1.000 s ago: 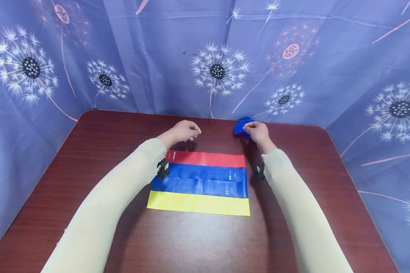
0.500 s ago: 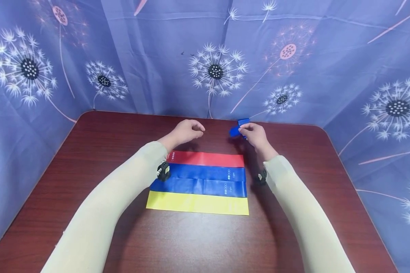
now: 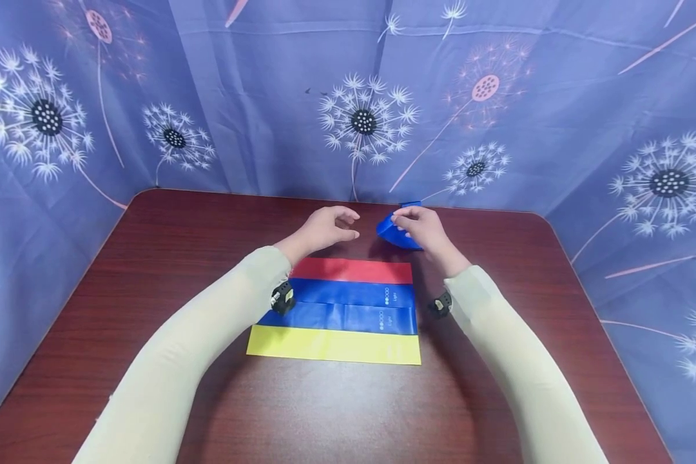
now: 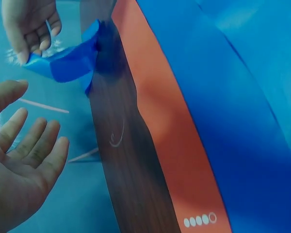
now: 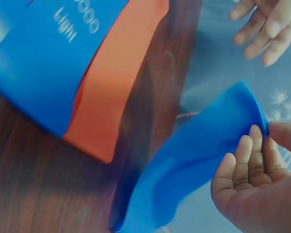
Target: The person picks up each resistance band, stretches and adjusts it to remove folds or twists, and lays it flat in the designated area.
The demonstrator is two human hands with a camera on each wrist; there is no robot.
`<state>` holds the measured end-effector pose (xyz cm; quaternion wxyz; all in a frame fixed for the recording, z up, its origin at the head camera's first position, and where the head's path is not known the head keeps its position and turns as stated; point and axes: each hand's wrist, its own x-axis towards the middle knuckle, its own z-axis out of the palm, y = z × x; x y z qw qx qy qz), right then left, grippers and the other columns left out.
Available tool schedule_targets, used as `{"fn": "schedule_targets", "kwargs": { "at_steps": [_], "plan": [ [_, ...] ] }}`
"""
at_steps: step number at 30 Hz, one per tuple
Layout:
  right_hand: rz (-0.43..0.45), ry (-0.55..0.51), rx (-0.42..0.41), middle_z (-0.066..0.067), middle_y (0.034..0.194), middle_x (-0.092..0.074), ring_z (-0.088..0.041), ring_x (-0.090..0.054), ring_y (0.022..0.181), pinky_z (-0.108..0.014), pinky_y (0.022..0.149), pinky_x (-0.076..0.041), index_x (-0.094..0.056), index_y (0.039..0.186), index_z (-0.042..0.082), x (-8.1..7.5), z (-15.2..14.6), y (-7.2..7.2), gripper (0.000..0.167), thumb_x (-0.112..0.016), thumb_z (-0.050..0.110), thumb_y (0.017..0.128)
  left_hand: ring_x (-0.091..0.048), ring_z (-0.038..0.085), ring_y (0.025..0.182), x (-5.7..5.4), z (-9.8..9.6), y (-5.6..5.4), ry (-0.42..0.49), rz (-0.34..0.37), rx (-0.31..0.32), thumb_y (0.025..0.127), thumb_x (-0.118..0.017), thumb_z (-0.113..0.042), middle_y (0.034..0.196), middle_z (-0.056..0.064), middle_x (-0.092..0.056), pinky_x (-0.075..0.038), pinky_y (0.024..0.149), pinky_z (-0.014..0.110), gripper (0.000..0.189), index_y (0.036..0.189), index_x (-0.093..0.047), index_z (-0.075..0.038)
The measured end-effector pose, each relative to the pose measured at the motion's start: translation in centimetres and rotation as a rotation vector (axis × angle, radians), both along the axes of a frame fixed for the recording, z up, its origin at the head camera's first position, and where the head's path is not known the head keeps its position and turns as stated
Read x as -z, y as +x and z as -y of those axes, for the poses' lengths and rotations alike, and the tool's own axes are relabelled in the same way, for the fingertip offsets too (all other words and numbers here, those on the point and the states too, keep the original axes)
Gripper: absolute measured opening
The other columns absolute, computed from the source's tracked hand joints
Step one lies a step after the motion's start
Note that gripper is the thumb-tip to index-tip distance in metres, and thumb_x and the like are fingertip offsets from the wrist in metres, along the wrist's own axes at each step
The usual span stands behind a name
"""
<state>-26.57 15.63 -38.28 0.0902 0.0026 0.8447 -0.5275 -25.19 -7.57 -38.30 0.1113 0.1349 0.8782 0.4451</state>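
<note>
My right hand (image 3: pixel 426 231) pinches the edge of a loose blue resistance band (image 5: pixel 203 131) between thumb and fingers, lifting it off the table near the back edge. The band hangs bent, its far part still low by the table. To the left, my left hand (image 3: pixel 328 227) hovers with fingers spread and relaxed, holding nothing, thumb apart from them. In front of both hands lie flat bands side by side: a red band (image 3: pixel 359 270) farthest back, a blue band (image 3: pixel 348 293), another blue band (image 3: pixel 342 317), and a yellow band (image 3: pixel 333 344) nearest me.
The reddish-brown wooden table (image 3: pixel 330 412) ends at a blue curtain (image 3: pixel 278 96) with a dandelion print, which surrounds it at the back and sides. A small black wrist camera (image 3: pixel 283 298) sits on the left wrist, and another wrist camera (image 3: pixel 441 305) on the right.
My right hand has drawn the loose blue band leftward and unfolded it somewhat. My left hand has moved slightly right toward it, its fingers spreading wider. The flat bands stay put.
</note>
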Motion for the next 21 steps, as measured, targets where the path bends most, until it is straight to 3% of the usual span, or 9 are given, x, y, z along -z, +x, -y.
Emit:
{"fn": "schedule_targets", "kwargs": {
  "at_steps": [7,13,21],
  "plan": [
    [0.008,-0.019,-0.048,-0.001,0.101,-0.065,-0.012,-0.057,0.094,-0.028,0.085,-0.049,-0.067,0.119,-0.003,-1.0,1.4,0.4,0.029,-0.060,0.018,0.100,-0.066,0.034,0.125,-0.2,-0.7,0.4,0.016,0.017,0.023,0.091,-0.075,-0.013,0.134,0.022,-0.066,-0.052,0.109,0.041,0.048,0.136,-0.061,-0.002],
    [0.012,-0.058,-0.092,0.006,0.086,-0.060,-0.011,-0.057,0.087,-0.028,0.082,-0.051,-0.062,0.103,0.003,-1.9,2.2,0.3,0.015,-0.055,0.015,0.097,-0.064,0.037,0.127,-0.3,-0.3,0.4,0.068,0.011,0.054,0.091,-0.068,-0.004,0.138,0.024,-0.063,-0.051,0.110,0.043,0.051,0.141,-0.057,0.001],
    [0.050,-0.047,-0.265,0.006,0.092,-0.059,-0.007,-0.061,0.083,-0.020,0.083,-0.056,-0.059,0.108,-0.001,-2.9,1.7,-0.1,0.017,-0.050,0.010,0.099,-0.059,0.038,0.132,-0.6,-0.1,0.3,0.085,0.016,0.130,0.091,-0.061,0.001,0.143,0.024,-0.060,-0.048,0.114,0.043,0.055,0.146,-0.052,0.002]
  ]
}}
